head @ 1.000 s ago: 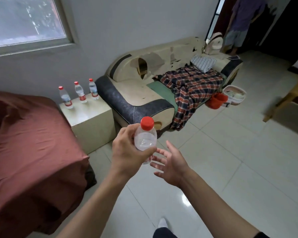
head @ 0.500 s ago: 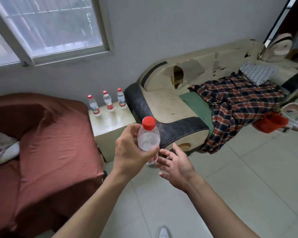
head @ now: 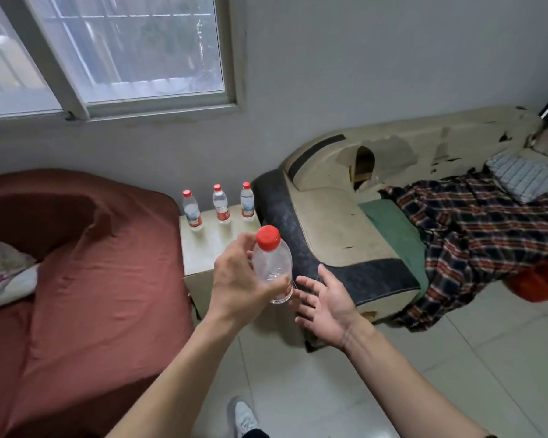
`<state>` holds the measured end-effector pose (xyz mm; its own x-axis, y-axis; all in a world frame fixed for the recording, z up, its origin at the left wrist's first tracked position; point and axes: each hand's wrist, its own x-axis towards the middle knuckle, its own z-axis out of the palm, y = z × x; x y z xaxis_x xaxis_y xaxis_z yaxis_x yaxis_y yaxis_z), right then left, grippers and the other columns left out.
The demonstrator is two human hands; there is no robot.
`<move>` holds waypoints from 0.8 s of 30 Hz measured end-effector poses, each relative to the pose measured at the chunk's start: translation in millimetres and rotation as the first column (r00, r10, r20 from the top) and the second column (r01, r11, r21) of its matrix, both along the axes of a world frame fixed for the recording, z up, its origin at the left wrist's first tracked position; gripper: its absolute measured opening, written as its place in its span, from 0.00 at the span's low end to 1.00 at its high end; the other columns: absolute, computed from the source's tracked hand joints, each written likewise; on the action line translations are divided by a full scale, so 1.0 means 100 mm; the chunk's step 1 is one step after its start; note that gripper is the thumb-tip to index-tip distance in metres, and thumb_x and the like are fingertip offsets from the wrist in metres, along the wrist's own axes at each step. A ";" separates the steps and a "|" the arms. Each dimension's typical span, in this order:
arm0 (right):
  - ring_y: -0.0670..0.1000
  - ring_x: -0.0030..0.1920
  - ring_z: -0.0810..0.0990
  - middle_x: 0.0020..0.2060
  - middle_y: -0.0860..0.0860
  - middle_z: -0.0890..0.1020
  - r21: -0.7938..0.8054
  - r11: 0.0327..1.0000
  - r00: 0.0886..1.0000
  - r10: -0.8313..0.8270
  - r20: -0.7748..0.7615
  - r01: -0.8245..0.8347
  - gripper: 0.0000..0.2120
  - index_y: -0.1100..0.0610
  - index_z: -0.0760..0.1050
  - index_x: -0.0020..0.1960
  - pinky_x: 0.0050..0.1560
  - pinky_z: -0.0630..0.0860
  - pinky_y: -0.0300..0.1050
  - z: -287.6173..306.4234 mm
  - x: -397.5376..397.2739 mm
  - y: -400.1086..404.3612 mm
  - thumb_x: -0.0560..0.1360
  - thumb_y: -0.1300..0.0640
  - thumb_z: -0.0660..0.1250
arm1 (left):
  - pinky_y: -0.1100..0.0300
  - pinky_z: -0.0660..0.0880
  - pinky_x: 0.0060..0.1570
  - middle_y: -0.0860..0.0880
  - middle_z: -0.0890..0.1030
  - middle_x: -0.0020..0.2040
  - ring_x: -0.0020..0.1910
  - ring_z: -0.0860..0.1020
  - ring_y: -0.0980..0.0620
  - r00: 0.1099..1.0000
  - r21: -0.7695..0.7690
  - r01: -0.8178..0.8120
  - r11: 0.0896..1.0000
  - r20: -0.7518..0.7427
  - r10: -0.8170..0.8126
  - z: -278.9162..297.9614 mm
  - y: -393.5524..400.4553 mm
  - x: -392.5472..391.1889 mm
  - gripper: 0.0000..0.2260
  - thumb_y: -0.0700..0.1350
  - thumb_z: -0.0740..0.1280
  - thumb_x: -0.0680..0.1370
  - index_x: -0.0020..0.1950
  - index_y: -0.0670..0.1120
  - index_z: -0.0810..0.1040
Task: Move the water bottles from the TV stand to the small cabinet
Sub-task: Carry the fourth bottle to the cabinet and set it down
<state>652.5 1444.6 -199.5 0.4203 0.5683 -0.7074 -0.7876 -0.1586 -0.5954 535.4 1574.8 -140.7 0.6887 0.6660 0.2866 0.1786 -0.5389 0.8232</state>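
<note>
**Fourth bottle in transit; three already on the cabinet**

The left hand point(head: 234, 286) grasps a water bottle point(head: 272, 263) around its clear body, fingers wrapped across the lower half, the red cap up and the bottle roughly upright. The right hand point(head: 326, 301) is released: palm turned up, fingers spread and relaxed, holding nothing. It sits just beside the base of the held bottle, apparently ready to steady it; contact between the fingertips and the bottle cannot be confirmed.

Beyond the hands stands the small cabinet point(head: 203, 248), set between a bed with a rust-red cover point(head: 92, 279) and a worn sofa point(head: 345, 222). Three bottles point(head: 222, 205) with red caps stand upright in a row along the back edge of its top, against the wall. The front part of the top is bare.

Assessment: three bottles count as delivered and one is mid-carry, held in the air in front of the cabinet and not yet over its top. Placement on the free front area remains to be done. The TV stand is out of view, so whether further bottles wait there cannot be determined.
</note>
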 end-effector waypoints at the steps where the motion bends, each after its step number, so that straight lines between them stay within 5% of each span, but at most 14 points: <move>1: 0.53 0.46 0.75 0.51 0.53 0.80 -0.007 1.000 1.000 0.002 0.012 -0.002 0.29 0.53 0.74 0.63 0.41 0.67 0.48 0.01 0.07 0.14 0.76 0.33 0.55 | 0.55 0.81 0.46 0.55 0.83 0.48 0.45 0.82 0.56 1.000 -0.002 -0.001 1.000 0.006 0.001 0.01 0.14 0.07 0.26 0.53 0.80 0.60 0.55 0.52 0.76; 6: 0.54 0.50 0.75 0.53 0.54 0.80 -0.027 1.000 0.998 0.018 0.058 -0.017 0.28 0.52 0.74 0.64 0.43 0.67 0.49 0.06 0.39 0.76 0.76 0.33 0.55 | 0.54 0.81 0.47 0.54 0.83 0.49 0.46 0.82 0.55 0.998 0.010 0.034 0.999 0.043 -0.034 0.03 0.81 0.36 0.27 0.51 0.79 0.61 0.57 0.51 0.77; 12: 0.55 0.59 0.75 0.57 0.54 0.79 -0.054 0.996 0.995 0.078 0.058 -0.075 0.27 0.51 0.74 0.64 0.64 0.65 0.54 0.03 0.65 1.31 0.77 0.33 0.54 | 0.54 0.80 0.46 0.55 0.82 0.46 0.45 0.82 0.56 0.998 0.001 0.037 0.999 0.060 -0.037 -0.01 1.29 0.58 0.24 0.51 0.79 0.61 0.55 0.52 0.77; 20: 0.59 0.69 0.70 0.64 0.56 0.77 -0.077 0.986 0.988 0.151 0.005 -0.151 0.27 0.51 0.71 0.67 0.71 0.59 0.57 -0.23 1.17 1.94 0.77 0.34 0.55 | 0.55 0.79 0.44 0.55 0.82 0.43 0.42 0.81 0.56 0.999 -0.019 -0.039 0.999 0.007 0.039 -0.17 1.83 1.01 0.21 0.43 0.79 0.61 0.51 0.53 0.77; 24: 0.56 0.63 0.74 0.59 0.54 0.79 -0.083 0.971 0.974 0.225 0.019 -0.223 0.25 0.52 0.72 0.66 0.69 0.62 0.55 -0.40 1.61 2.28 0.77 0.36 0.57 | 0.59 0.78 0.43 0.55 0.82 0.43 0.42 0.81 0.57 0.998 -0.028 -0.044 0.999 -0.045 0.043 -0.29 2.09 1.41 0.22 0.44 0.80 0.60 0.50 0.53 0.76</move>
